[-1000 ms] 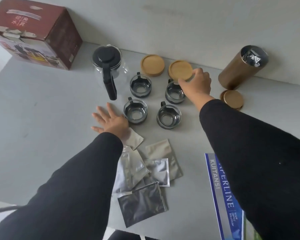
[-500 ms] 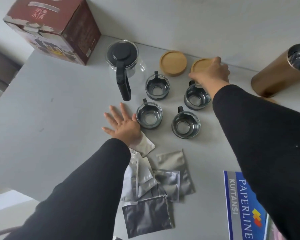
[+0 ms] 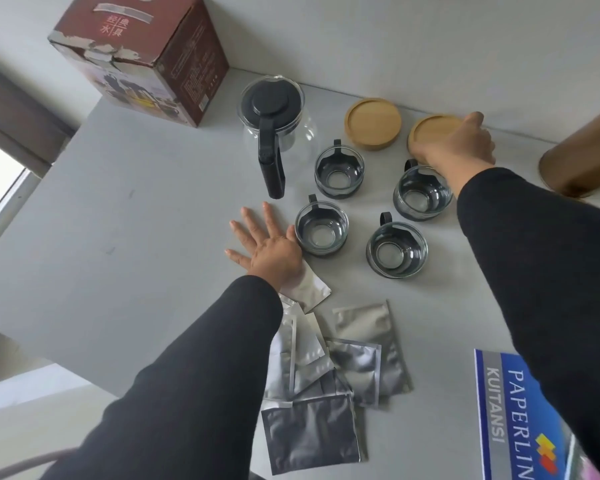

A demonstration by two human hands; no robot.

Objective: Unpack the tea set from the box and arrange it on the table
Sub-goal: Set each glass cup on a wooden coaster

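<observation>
A glass teapot (image 3: 274, 123) with a black lid and handle stands at the back of the grey table (image 3: 136, 220). Several glass cups with dark bases sit to its right; the nearest to my left hand is one cup (image 3: 321, 228). One wooden coaster (image 3: 373, 123) lies flat behind them. My right hand (image 3: 461, 143) grips a second wooden coaster (image 3: 430, 129) at the back, tilted off the table. My left hand (image 3: 271, 249) lies flat, fingers spread, beside the front left cup. The red tea set box (image 3: 146, 53) stands at the back left.
Several silver foil sachets (image 3: 329, 368) lie scattered in front of my left hand. A brown cylindrical tin (image 3: 582, 161) lies at the right edge. A blue receipt book (image 3: 520, 417) sits at the front right. A wall runs behind the table.
The camera has shifted right and closer. My right hand keeps hold of the wooden coaster at the back. My left hand stays flat in the same spot.
</observation>
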